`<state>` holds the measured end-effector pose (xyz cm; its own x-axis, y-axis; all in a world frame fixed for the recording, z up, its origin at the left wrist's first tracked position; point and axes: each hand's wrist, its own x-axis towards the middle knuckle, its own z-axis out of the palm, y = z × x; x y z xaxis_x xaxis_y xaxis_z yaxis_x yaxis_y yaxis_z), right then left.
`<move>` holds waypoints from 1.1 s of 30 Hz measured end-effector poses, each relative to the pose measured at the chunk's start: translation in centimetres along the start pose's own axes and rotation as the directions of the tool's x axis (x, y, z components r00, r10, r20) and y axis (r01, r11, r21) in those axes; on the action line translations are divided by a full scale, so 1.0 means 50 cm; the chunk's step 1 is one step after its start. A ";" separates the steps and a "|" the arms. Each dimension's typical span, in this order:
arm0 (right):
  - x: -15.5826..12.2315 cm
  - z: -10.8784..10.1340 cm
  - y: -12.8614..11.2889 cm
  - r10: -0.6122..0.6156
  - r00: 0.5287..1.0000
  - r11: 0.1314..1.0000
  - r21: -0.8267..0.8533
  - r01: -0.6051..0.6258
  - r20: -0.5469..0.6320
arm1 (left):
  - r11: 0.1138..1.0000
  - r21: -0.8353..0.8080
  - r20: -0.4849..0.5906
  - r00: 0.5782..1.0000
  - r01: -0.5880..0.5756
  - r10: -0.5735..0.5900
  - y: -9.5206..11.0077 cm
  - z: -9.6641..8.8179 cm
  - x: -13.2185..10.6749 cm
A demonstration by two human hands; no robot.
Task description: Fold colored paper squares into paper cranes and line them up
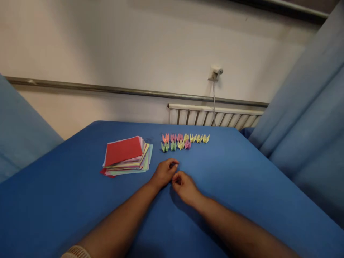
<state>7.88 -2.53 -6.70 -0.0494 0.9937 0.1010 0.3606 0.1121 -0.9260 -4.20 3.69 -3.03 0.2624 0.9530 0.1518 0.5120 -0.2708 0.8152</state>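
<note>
My left hand (165,173) is just above the blue table, its fingers curled inward toward the thumb. Close beside it, my right hand (185,185) has its thumb and fingers bent together in a pinch. Whatever lies between the fingertips, if anything, is too small or hidden to make out. Beyond the hands stand several small folded paper cranes in two rows: a back row with a yellow crane (206,138) at its right end, and a front row with a green crane (165,147) at its left end. A stack of coloured paper (123,151), red sheet uppermost, lies left of my hands.
The blue table (242,186) reaches back toward the wall. Behind it are a white radiator (228,116), a metal rail (120,90) and a socket with a plug (215,73), its cord hanging down. Blue curtains (303,114) hang at both sides.
</note>
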 end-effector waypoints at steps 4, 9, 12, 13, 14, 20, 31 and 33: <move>0.005 -0.011 -0.020 -0.025 0.999 0.989 -0.149 0.019 -0.034 | 0.982 0.126 -0.277 0.956 0.138 -0.099 -0.014 -0.049 0.021; 0.012 -0.029 -0.019 -0.115 0.993 0.980 -0.160 0.118 0.029 | 0.948 0.217 -0.386 0.912 0.234 -0.137 -0.029 -0.070 0.076; 0.013 -0.027 -0.013 -0.118 0.991 0.984 -0.125 0.124 0.058 | 0.921 0.287 -0.377 0.915 0.264 -0.144 -0.031 -0.057 0.097; 0.013 -0.026 -0.011 -0.103 0.993 0.988 -0.111 0.109 0.059 | 0.910 0.309 -0.374 0.915 0.277 -0.151 -0.031 -0.054 0.102; 0.014 -0.025 -0.011 -0.090 0.994 0.991 -0.099 0.095 0.059 | 0.899 0.327 -0.372 0.914 0.291 -0.160 -0.031 -0.050 0.105; 0.011 -0.032 -0.024 -0.097 0.991 0.990 -0.097 0.105 0.091 | 0.839 0.409 -0.360 0.908 0.358 -0.213 -0.030 -0.045 0.115; -0.001 -0.044 -0.044 -0.131 0.985 0.970 -0.192 0.151 0.111 | 0.800 0.477 -0.334 0.917 0.362 -0.216 -0.031 -0.045 0.118; -0.002 -0.044 -0.044 -0.135 0.984 0.969 -0.194 0.155 0.113 | 0.797 0.484 -0.334 0.918 0.361 -0.213 -0.033 -0.045 0.120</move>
<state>9.17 -2.85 -3.86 -0.2023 0.9620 0.1836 0.5224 0.2646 -0.8106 -5.29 10.18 -2.20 -0.1414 0.9782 0.1520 0.8988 0.0625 0.4339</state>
